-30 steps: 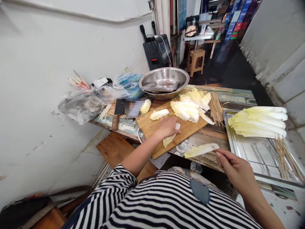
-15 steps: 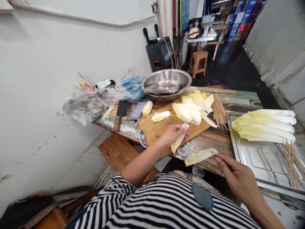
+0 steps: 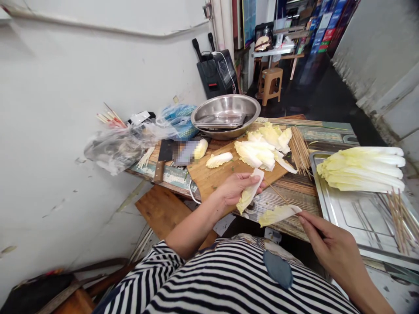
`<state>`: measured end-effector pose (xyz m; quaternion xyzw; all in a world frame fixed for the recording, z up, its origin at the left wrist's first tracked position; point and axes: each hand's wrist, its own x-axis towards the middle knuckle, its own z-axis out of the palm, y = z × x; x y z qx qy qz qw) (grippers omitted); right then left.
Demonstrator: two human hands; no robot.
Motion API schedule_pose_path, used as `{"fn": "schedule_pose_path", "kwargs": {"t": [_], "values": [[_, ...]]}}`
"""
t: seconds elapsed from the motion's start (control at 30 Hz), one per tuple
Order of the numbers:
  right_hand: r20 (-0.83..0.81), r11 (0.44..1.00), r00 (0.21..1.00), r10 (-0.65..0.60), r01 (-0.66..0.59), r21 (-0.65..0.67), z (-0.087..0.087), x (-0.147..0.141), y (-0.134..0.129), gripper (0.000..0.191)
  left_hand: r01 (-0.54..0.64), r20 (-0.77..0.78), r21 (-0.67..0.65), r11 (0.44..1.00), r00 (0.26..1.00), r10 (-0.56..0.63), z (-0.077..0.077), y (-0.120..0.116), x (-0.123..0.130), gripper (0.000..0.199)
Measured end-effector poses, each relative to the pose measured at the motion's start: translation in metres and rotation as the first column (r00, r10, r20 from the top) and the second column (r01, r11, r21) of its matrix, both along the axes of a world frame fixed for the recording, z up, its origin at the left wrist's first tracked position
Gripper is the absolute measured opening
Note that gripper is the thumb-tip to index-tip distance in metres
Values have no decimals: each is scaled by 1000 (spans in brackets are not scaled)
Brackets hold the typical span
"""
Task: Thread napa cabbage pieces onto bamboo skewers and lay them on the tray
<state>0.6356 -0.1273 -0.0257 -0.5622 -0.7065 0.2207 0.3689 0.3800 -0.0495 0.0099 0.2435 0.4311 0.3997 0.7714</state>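
Left hand (image 3: 237, 188): hovering at the near edge of the cutting board (image 3: 216, 174), fingers closing round a cabbage leaf piece (image 3: 249, 195), which is hanging from the grip past the board's edge, white stem end up

Right hand (image 3: 330, 244): pinching the end of a bamboo skewer (image 3: 296, 210) between thumb and fingertips; most of the stick is lying hidden under the skewered leaf (image 3: 278, 213), so its length is hard to make out. This leaf is sitting just above the near edge of the table (image 3: 294, 187), close beside the held piece but not touching it

Cutting board: carrying a pile of cut cabbage (image 3: 262, 146) at its far end and one loose leaf chunk (image 3: 219, 159) nearer the middle

Loose skewers (image 3: 299, 150): lying in a bundle just right of the pile

Metal tray (image 3: 356, 218): standing on the right, its right edge running out of frame; finished skewered leaves (image 3: 363, 168) lying stacked at its far end, stick ends (image 3: 399, 213) pointing toward the viewer and partly cut off

Steel basin (image 3: 225, 114): resting behind the board, a flat metal piece inside it not clearly readable

Cleaver (image 3: 162, 158): lying left of the board, wooden handle toward the viewer; a blurred patch beside it is covering whatever is lying there

Plastic bags (image 3: 131, 139): crumpled against the wall, contents indistinct, a few stick tips poking out

Striped shirt (image 3: 229, 279): filling the bottom of the view, hiding the near underside of the table
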Motion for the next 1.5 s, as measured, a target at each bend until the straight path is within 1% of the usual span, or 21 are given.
{"fn": "schedule_pose_path", "kwargs": {"t": [0.17, 0.33, 0.43, 0.6, 0.67, 0.83, 0.97, 1.1, 1.27, 1.4, 1.5], "values": [[14, 999, 1000, -2, 1, 38, 0, 0, 1, 31, -8, 2, -5, 1000, 1000, 8, 4, -1, 2, 21], [21, 1000, 1000, 7, -7, 23, 0, 1, 0, 31, -35, -18, -17, 999, 999, 35, 5, -1, 3, 21], [20, 1000, 1000, 13, -12, -3, 0, 4, -1, 31, -28, -45, -2, 1000, 999, 27, 2, -1, 4, 30], [8, 999, 1000, 23, -22, -45, 3, 7, -2, 32, 3, -81, 96, 995, 997, 5, -4, -3, 4, 54], [2, 998, 1000, 27, -27, -58, 5, 8, -2, 32, 8, -116, 124, 992, 993, 7, -6, -5, 5, 58], [-5, 994, 998, 55, -55, -97, 11, 12, -1, 33, 83, -254, 195, 977, 967, -31, -11, -8, 5, 54], [-10, 990, 997, 74, -75, -121, 16, 15, 0, 34, 88, -306, 250, 964, 952, -7, -14, -10, 4, 48], [-33, 985, 995, 97, -101, -137, 19, 13, 3, 33, 103, -317, 273, 956, 948, -11, -12, -13, 3, 48], [-71, 981, 992, 108, -117, -153, 24, 7, 7, 32, 168, -323, 271, 948, 943, -76, -8, -15, 3, 49], [-97, 977, 989, 116, -131, -171, 27, 3, 9, 32, 177, -356, 304, 936, 933, -60, -6, -16, 2, 48], [-112, 971, 985, 131, -150, -186, 27, -2, 12, 32, 248, -395, 341, 907, 913, -101, -3, -18, 5, 44]]}}
